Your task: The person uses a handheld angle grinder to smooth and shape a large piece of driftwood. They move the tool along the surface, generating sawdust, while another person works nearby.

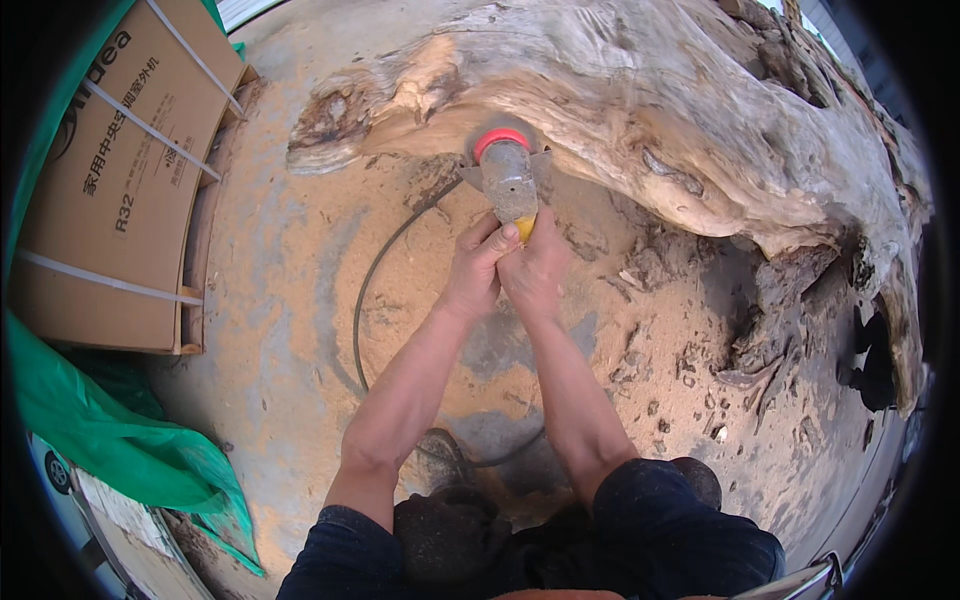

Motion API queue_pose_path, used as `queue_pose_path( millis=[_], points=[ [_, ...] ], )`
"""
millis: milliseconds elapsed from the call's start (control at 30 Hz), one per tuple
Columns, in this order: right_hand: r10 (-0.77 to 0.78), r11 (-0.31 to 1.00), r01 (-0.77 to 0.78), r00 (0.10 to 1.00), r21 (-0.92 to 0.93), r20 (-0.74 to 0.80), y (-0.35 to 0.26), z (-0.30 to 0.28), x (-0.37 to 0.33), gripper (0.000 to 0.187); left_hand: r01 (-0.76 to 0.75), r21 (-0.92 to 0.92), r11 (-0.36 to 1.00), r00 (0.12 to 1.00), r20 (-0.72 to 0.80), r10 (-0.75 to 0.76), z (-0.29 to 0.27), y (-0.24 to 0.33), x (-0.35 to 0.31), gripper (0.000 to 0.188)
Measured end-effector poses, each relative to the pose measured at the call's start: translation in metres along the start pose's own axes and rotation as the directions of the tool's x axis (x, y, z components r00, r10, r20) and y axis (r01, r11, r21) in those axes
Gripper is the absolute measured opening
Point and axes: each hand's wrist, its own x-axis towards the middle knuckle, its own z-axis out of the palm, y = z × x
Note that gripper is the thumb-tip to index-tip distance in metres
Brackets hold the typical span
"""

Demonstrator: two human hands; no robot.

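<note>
As the grinder (510,182) sits with its red disc (500,137) at the log's (620,110) near edge, pale wood there looks already sanded, while the dark, rough left end seems left to do. The left hand (474,268) and right hand (535,272) both have their grip wrapped round the grinder. Sawdust (400,300) coats the floor (495,350).

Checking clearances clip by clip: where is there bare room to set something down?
Widest: dusty floor between the carton and the cord. A smaller patch lies between cord and left forearm. Crowded: at the log, where left hand and right hand grip the grinder, and rightward, among bark scraps.
</note>
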Motion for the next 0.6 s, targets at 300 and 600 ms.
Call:
queue_pose_path(
  millis=[300,600],
  points=[
    [-0.072,0.994,0.088,0.972,-0.063,0.223,-0.001,0.045,0.001,0.037,-0.118,-0.022,0.993,0.980,-0.167,0.112,-0.037,0.006,-0.010,0.055],
    [-0.156,0.982,0.176,0.958,-0.065,0.239,-0.014,0.070,0.008,0.037,-0.152,-0.151,0.977,0.958,-0.265,0.109,-0.061,0.013,-0.003,0.050]
  ],
)
